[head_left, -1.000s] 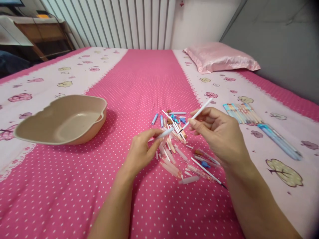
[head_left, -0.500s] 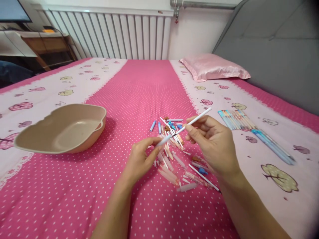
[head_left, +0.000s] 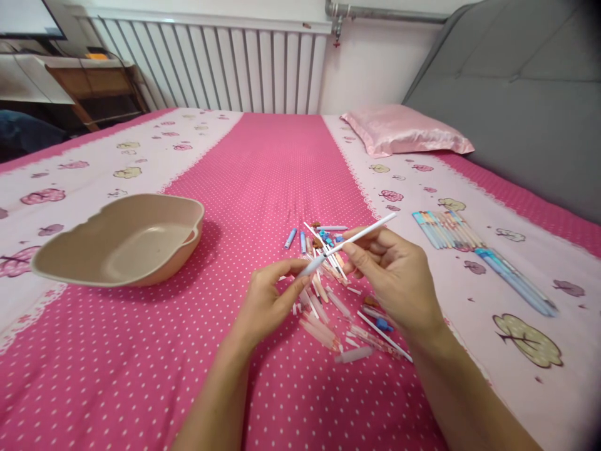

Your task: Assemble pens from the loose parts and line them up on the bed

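My right hand pinches a thin white pen refill that slants up to the right. My left hand pinches a short translucent pen barrel, and the refill's tip sits inside its open end. Both hands hover just above a scattered pile of pen parts on the pink dotted bedsheet: clear barrels, white refills, small blue and brown caps.
A beige heart-shaped bowl stands on the sheet to the left. A row of assembled pens lies to the right. A pink pillow rests by the grey headboard; a radiator lines the far wall.
The refill's tip has slid into the barrel held by my left hand, where a second ago the two were apart. The camera has tilted up a little.
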A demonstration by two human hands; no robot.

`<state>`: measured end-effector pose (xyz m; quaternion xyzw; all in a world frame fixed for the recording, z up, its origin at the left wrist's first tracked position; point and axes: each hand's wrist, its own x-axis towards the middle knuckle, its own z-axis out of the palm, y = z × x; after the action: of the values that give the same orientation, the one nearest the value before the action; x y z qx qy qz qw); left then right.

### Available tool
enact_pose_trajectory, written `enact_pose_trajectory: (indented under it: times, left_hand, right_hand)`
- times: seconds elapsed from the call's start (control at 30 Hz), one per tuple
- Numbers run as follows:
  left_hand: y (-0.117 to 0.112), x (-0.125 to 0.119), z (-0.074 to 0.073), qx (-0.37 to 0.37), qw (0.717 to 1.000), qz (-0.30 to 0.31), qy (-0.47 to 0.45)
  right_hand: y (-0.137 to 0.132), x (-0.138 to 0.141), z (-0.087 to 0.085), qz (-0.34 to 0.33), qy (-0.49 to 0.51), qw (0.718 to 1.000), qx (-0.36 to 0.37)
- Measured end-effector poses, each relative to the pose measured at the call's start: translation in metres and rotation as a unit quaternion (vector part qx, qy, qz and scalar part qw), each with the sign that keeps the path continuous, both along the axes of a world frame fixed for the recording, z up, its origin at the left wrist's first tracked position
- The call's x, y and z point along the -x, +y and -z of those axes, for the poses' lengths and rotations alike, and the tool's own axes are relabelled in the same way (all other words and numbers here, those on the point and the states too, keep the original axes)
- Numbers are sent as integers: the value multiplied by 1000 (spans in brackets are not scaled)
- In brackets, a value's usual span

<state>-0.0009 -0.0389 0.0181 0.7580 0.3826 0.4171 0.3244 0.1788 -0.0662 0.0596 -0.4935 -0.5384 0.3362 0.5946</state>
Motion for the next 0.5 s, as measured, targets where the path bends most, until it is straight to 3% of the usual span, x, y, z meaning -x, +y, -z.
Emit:
enact_pose_trajectory:
  times: [0.17,0.37,0.5]
  left_hand:
    - [-1,-1,-2,14,999,26,-17]
    - [-3,1,-6,102,989,50,-97]
    - [1,6,-4,140,970,-13,-196]
  right_hand:
    - [-2,3,0,-16,-43,999,7]
    - [-4,4,1,-63,-114,990,49]
    - [2,-4,6,-22,-138,987,84]
